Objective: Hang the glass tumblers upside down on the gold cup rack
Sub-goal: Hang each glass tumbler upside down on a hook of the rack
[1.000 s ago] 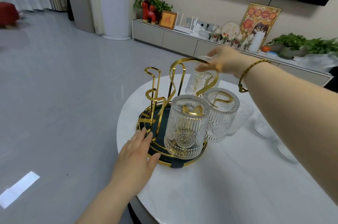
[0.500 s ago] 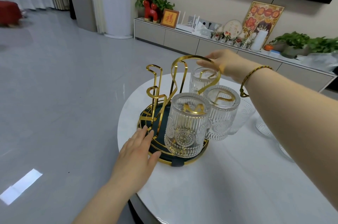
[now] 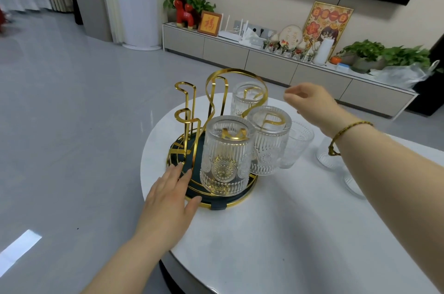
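Observation:
The gold cup rack [image 3: 217, 87] stands on a dark round base [image 3: 236, 200] at the left of the white table [image 3: 288, 233]. Three ribbed glass tumblers hang upside down on its pegs: a near one [image 3: 225, 156], a middle one [image 3: 268, 142] and a far one [image 3: 245, 99]. Two gold pegs at the left [image 3: 186, 111] are bare. My left hand [image 3: 168, 197] lies flat against the base's near-left rim. My right hand [image 3: 310, 101] hovers right of the far tumbler, fingers apart, holding nothing. Loose tumblers stand on the table: one [image 3: 296, 147] behind the rack, others [image 3: 323, 156] behind my right forearm.
The round table's edge runs close to my left hand, with grey floor beyond. A low TV cabinet [image 3: 264, 58] with ornaments and plants lines the far wall. A white column [image 3: 137, 5] stands at the back left.
My right hand has let go of the far tumbler, now hung on its peg, and drawn back to the right. My left hand has stayed on the base.

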### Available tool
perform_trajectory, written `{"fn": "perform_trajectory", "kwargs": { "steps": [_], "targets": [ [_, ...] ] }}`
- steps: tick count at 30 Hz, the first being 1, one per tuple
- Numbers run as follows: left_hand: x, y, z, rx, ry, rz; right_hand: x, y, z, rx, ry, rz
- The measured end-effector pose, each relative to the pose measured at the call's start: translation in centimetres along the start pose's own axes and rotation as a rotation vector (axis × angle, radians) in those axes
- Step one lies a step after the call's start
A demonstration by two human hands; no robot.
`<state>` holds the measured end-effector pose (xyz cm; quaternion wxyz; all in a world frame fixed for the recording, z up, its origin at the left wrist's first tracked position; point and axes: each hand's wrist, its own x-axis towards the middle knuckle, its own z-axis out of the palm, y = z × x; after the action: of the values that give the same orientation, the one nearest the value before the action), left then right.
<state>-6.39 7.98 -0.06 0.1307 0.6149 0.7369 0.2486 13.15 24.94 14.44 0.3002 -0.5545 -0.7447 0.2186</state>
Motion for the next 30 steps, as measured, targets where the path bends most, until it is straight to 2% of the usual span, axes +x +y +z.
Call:
{"fn": "perform_trajectory", "kwargs": {
  "steps": [6, 12, 16, 19, 24, 30],
  "targets": [
    [-1.2, 0.4, 0.6, 0.034, 0.033, 0.075, -4.7, 5.4, 1.3, 0.161, 0.224, 0.096],
    [-4.1, 2.4, 2.6, 0.077, 0.103, 0.303, -8.1, 9.1, 4.0, 0.289, 0.422, 0.165],
    [-4.8, 3.0, 3.1, 0.15, 0.018, 0.363, -8.7, 11.0, 5.8, 0.327, 0.249, 0.283],
    [-4.7, 3.0, 3.1, 0.206, -0.031, 0.388, -8.2, 12.0, 6.9, 0.253, 0.159, 0.308],
    [-4.6, 2.9, 3.0, 0.211, -0.055, 0.401, -5.8, 12.0, 8.5, 0.026, 0.143, 0.263],
    [-4.4, 2.7, 2.9, 0.21, -0.045, 0.414, -4.0, 11.7, 9.0, 0.111, 0.228, 0.346]
  ]
}}
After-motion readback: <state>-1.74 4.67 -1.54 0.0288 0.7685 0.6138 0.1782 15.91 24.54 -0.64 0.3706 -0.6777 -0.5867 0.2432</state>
